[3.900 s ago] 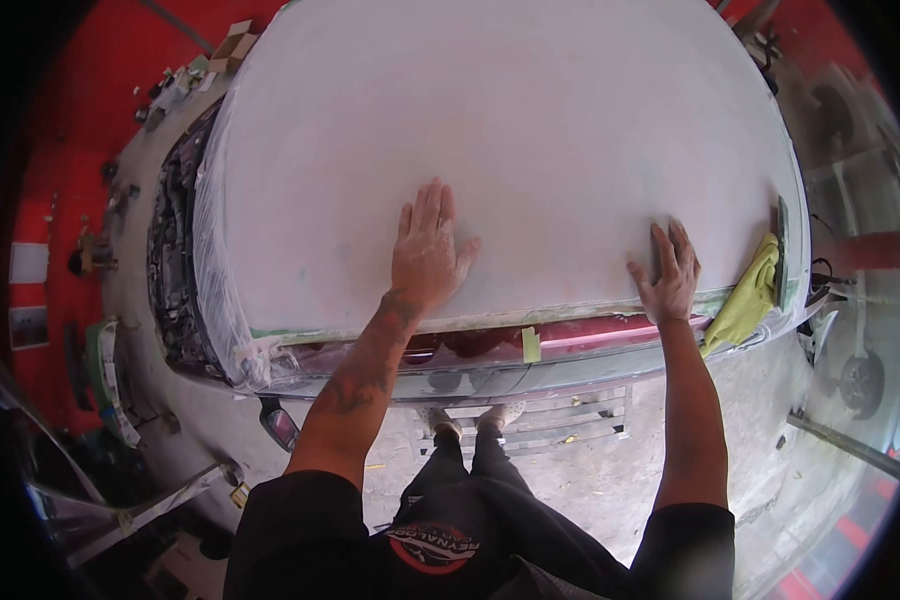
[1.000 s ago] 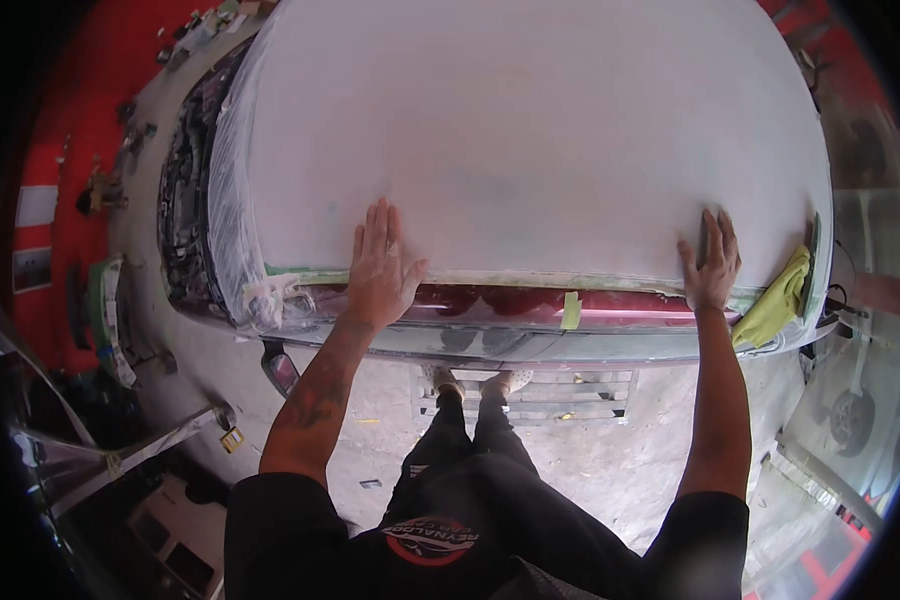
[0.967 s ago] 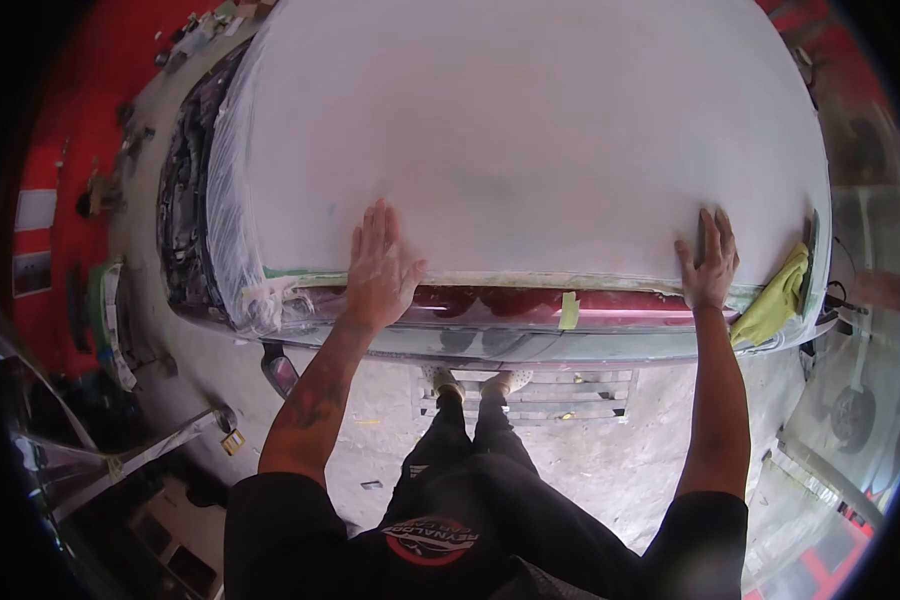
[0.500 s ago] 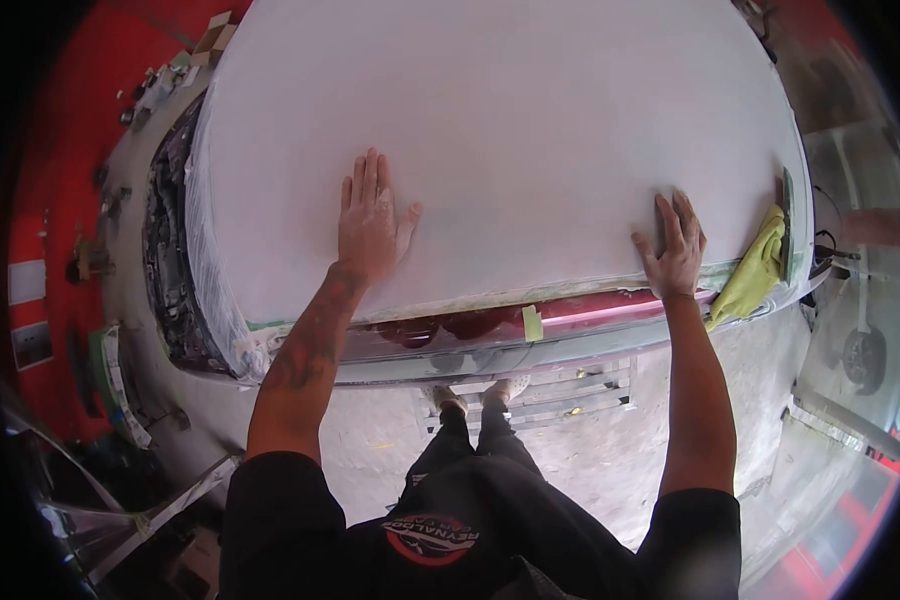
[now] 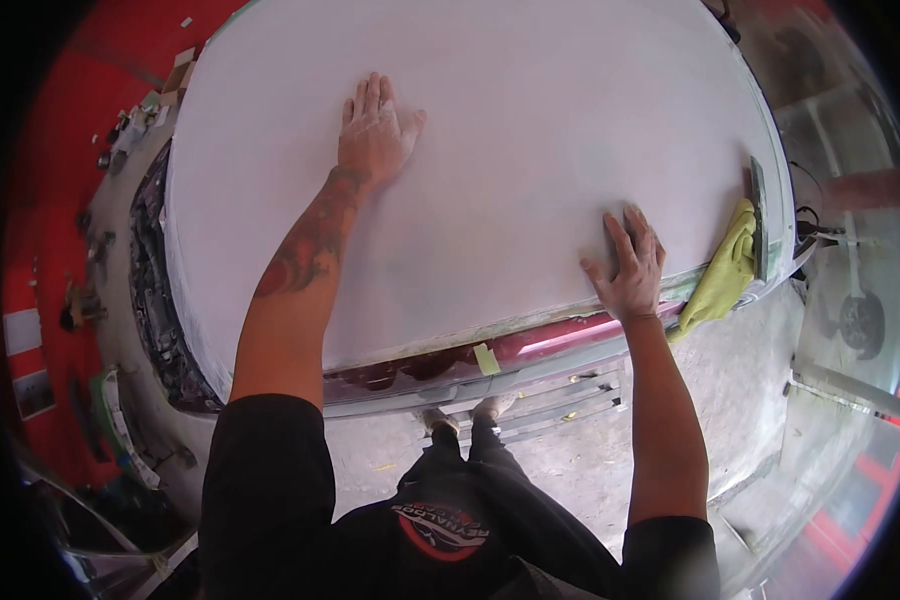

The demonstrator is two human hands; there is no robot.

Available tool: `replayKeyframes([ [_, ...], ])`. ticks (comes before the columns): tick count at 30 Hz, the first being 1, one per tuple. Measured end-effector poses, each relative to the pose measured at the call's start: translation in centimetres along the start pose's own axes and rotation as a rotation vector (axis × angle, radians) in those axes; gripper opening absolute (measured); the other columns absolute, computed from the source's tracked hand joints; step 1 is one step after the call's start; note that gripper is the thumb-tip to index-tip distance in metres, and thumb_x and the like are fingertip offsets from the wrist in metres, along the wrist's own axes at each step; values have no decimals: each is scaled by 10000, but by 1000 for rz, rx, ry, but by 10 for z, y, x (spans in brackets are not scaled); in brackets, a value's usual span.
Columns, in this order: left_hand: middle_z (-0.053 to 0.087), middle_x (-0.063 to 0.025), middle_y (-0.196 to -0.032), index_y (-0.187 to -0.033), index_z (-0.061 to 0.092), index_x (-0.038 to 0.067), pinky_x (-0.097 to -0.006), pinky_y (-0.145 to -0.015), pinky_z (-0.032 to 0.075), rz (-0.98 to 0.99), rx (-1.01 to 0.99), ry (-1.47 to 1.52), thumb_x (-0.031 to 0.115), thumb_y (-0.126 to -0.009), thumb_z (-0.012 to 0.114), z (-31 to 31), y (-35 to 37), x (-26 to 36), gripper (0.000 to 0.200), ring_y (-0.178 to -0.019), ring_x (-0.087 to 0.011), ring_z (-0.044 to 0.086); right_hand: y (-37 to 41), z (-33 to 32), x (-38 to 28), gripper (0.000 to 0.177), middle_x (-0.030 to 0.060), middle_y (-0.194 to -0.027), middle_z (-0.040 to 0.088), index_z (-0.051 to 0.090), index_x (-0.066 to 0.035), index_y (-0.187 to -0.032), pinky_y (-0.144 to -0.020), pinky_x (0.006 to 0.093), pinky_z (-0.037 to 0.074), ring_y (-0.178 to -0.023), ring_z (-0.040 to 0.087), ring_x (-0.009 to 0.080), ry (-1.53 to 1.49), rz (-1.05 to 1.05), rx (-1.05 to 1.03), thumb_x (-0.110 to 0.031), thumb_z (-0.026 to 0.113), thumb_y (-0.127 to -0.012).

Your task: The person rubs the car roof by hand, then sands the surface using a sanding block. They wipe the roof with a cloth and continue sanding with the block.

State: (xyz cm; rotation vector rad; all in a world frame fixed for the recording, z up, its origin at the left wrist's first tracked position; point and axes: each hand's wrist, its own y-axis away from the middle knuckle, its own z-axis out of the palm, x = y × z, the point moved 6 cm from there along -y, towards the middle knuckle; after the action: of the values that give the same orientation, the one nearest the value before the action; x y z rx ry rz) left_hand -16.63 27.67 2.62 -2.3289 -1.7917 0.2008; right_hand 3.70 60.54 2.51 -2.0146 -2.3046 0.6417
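A big white panel [image 5: 530,130] of a car fills most of the view. It lies right in front of the person, and both hands are on it.

The left hand [image 5: 375,130] is far out on the panel, near the top of the view. It lies flat, palm down. Its four fingers are close together and the thumb sticks out to the side. White dust is on the back of it.

The right hand [image 5: 630,265] is flat too, near the front edge of the panel. Its fingers are spread a little. I cannot tell if something is under it.

Just right of the right hand, a yellow cloth [image 5: 725,275] hangs over the corner of the panel. A thin dark block [image 5: 758,215] lies at the side edge, just beside the cloth. Under the front edge the car is red, and a small bit of green tape [image 5: 486,358] sticks there.

On the left, by the red wall [image 5: 60,150], a small cardboard box [image 5: 180,72] sits among other small things. What is in the box is too small to see.

Down below, the person's feet [image 5: 460,415] stand on the grey floor [image 5: 570,470] next to a metal grate [image 5: 570,395]. A wheel [image 5: 855,318] is far off on the right
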Motion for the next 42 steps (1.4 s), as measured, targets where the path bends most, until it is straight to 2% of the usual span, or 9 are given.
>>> replayKeyframes([
  [7, 236, -187, -1546, -1463, 255, -41, -429, -1176, 142, -62, -31, 33, 536, -952, 376, 11, -62, 4, 780, -1448, -298, 183, -2, -2, 1, 675, 132, -1410, 407, 513, -163, -1343, -1079, 491, 284, -1333, 381, 298, -14, 13, -35, -445, 711, -762],
  [11, 237, -183, -1548, -1461, 261, -39, -421, -1177, 147, -62, -20, 30, 536, -951, 373, 15, -66, 1, 776, -1446, -297, 190, 1, -2, 1, 673, 132, -1405, 411, 517, -166, -1341, -1079, 489, 286, -1334, 381, 299, -36, -2, -12, -445, 711, -760],
  [13, 237, -186, -1547, -1458, 264, -41, -422, -1176, 149, -63, -13, 43, 532, -951, 376, 12, -62, 3, 774, -1446, -298, 192, -1, -1, 2, 681, 130, -1434, 395, 481, -180, -1372, -1067, 476, 279, -1341, 371, 315, -44, -8, -24, -383, 720, -767],
  [17, 242, -196, -1541, -1452, 271, -46, -428, -1174, 159, -36, -2, 63, 515, -953, 392, 9, -34, 4, 761, -1443, -308, 198, 0, -1, 2, 675, 131, -1434, 398, 483, -175, -1370, -1067, 476, 280, -1339, 373, 316, -51, -27, 0, -384, 719, -773],
  [19, 246, -200, -1537, -1450, 272, -49, -431, -1173, 164, -16, 3, 55, 503, -953, 403, 6, -15, 4, 755, -1441, -313, 201, -1, -3, 0, 662, 130, -1396, 422, 523, -175, -1335, -1067, 484, 295, -1325, 390, 301, -23, -16, 16, -431, 724, -758],
  [30, 263, -221, -1520, -1446, 272, -64, -451, -1162, 195, 40, 3, 85, 446, -944, 456, -26, 90, 11, 739, -1421, -344, 242, 1, 4, 4, 643, 136, -1412, 421, 505, -186, -1346, -1054, 480, 301, -1312, 397, 331, 8, -33, 20, -395, 726, -779],
  [33, 258, -233, -1516, -1447, 257, -65, -482, -1145, 219, 37, 18, 133, 378, -938, 500, -33, 114, 17, 717, -1410, -376, 253, 1, 4, 4, 634, 139, -1413, 423, 505, -181, -1343, -1051, 481, 305, -1318, 397, 330, 9, -53, 37, -399, 719, -787],
  [42, 258, -273, -1498, -1433, 274, -90, -511, -1125, 244, 63, -75, 198, 332, -882, 592, -54, 194, 61, 764, -1405, -396, 256, 2, 6, 5, 617, 149, -1411, 430, 509, -171, -1338, -1048, 488, 309, -1313, 401, 338, 9, -47, 29, -419, 694, -804],
])
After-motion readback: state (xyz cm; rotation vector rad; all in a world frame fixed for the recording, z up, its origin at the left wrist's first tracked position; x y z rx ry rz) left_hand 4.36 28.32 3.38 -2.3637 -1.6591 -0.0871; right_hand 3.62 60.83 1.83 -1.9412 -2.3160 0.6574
